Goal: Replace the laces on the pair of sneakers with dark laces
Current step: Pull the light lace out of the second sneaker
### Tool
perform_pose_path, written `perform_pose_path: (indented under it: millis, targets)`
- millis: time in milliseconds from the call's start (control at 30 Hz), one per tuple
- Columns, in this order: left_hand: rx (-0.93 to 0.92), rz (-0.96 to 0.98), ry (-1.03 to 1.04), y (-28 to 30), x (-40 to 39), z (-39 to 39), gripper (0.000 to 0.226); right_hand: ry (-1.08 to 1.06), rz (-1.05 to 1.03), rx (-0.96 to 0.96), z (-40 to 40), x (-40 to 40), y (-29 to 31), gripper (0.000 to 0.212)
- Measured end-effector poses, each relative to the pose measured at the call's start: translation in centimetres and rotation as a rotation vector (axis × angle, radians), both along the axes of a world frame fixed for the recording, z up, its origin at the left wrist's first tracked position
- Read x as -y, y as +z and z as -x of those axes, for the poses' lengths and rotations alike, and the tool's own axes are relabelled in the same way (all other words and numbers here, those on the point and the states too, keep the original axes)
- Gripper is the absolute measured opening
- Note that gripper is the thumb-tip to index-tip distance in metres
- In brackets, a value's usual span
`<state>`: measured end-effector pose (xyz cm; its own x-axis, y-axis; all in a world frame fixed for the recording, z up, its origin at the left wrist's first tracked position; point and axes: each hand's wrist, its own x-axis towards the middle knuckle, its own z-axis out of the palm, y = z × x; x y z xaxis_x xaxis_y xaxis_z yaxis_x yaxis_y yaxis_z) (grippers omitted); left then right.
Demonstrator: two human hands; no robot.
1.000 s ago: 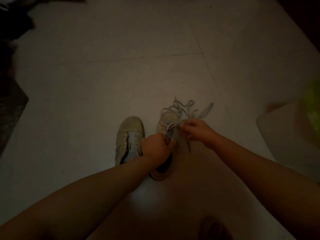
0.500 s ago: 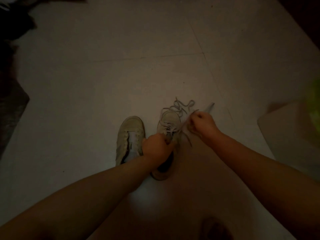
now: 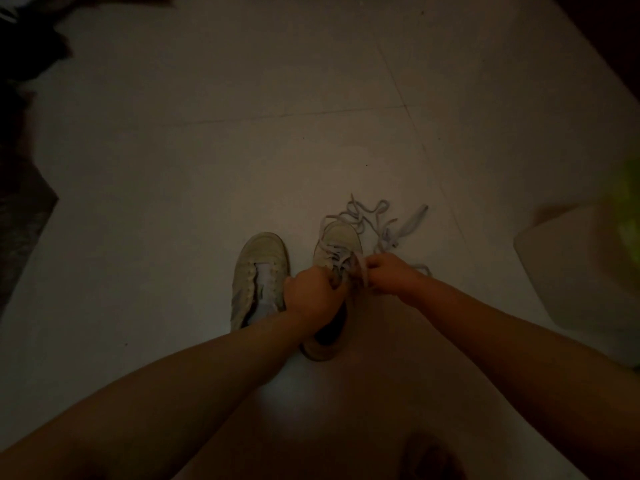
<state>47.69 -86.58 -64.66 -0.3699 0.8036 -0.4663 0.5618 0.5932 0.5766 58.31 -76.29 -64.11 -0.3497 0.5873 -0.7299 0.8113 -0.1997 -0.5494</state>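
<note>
Two pale sneakers stand side by side on the tiled floor in dim light. The left sneaker (image 3: 258,271) has no lace in its eyelets. My left hand (image 3: 313,294) grips the right sneaker (image 3: 337,247) over its tongue and opening. My right hand (image 3: 389,273) pinches a light lace (image 3: 360,268) at the right sneaker's upper eyelets. Loose lengths of that light lace (image 3: 377,220) lie tangled on the floor past the toe. No dark lace is visible.
A pale rounded object (image 3: 575,271) sits at the right with a blurred green thing (image 3: 628,209) above it. Dark clutter (image 3: 24,39) fills the top left corner and a dark mat (image 3: 20,223) lies at the left edge.
My right hand had pulled the lace out to the far right, then came back close to the sneaker's eyelets. The left hand kept its grip on the sneaker.
</note>
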Motion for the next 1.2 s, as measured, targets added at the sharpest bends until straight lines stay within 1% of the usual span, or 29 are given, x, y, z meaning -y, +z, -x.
perform_pose_path:
  millis: [67,133,200,233,300,400,500,567,600,633,700,767,800,833,867,933,1000,1067,1133,1200]
  targets:
    - [0.016,0.0,0.009,-0.1,0.0,0.0,0.036,-0.042,-0.008,-0.001,0.1,-0.1,0.2,0.019]
    - [0.021,0.001,0.015,-0.2,0.0,0.0,0.035,-0.074,-0.001,-0.026,0.1,-0.2,0.2,0.015]
    - [0.027,-0.003,0.014,-0.2,0.0,0.0,0.033,-0.034,-0.01,-0.061,0.0,0.0,0.5,0.013]
    - [0.02,-0.005,0.015,-0.2,-0.1,0.0,0.032,-0.009,-0.019,-0.075,0.0,0.1,0.5,0.017]
    - [-0.013,-0.002,0.019,-0.1,-0.1,-0.1,0.033,0.001,-0.067,-0.084,-0.1,0.4,0.4,0.021]
    - [-0.005,-0.006,0.027,-0.3,-0.1,-0.1,0.033,0.022,-0.171,-0.04,0.1,0.2,-0.1,0.017]
    - [0.006,-0.014,0.034,-0.4,-0.1,-0.1,0.032,0.126,-0.271,0.011,0.7,0.4,0.0,0.011]
    - [0.002,-0.015,0.027,-0.5,-0.1,0.1,0.031,0.128,-0.335,0.024,0.9,0.6,0.0,0.029]
    - [-0.005,-0.014,0.02,-0.5,-0.1,0.1,0.031,0.095,-0.354,0.001,0.8,0.4,0.0,0.03]
    - [-0.006,-0.016,0.016,-0.5,-0.1,0.1,0.031,0.036,-0.369,-0.03,0.7,0.1,0.0,0.025]
    - [0.008,-0.031,0.013,-0.5,-0.1,0.2,0.034,-0.164,-0.456,-0.066,0.5,-1.3,0.2,0.008]
    - [0.014,-0.036,0.011,-0.5,-0.1,0.2,0.036,-0.403,-0.532,-0.114,0.1,-3.2,1.2,0.013]
    - [0.013,-0.033,0.009,-0.5,-0.1,0.2,0.038,-0.489,-0.531,-0.159,-0.1,-3.8,1.7,0.013]
    - [0.012,-0.028,0.008,-0.4,-0.1,0.2,0.04,-0.529,-0.507,-0.174,-0.4,-4.2,1.9,0.013]
    - [0.013,-0.021,0.007,-0.4,-0.2,0.1,0.041,-0.524,-0.456,-0.153,-0.6,-4.3,1.7,0.015]
    - [0.021,-0.013,-0.005,-0.2,-0.2,0.1,0.04,-0.438,-0.273,-0.078,-1.0,-3.4,1.1,0.023]
    - [0.022,-0.008,-0.013,0.0,-0.3,0.1,0.039,-0.286,-0.06,-0.005,-1.4,-1.9,0.6,0.019]
    - [-0.002,-0.015,-0.017,0.1,-0.3,0.1,0.042,-0.137,0.058,0.026,-1.5,-0.7,0.6,0.014]
    - [-0.019,-0.012,-0.019,0.0,-0.2,0.1,0.041,-0.06,0.058,0.034,-1.2,0.0,0.3,0.02]
    - [-0.019,-0.016,-0.011,-0.2,-0.2,0.1,0.04,-0.044,0.01,0.024,-0.7,0.2,0.3,0.018]
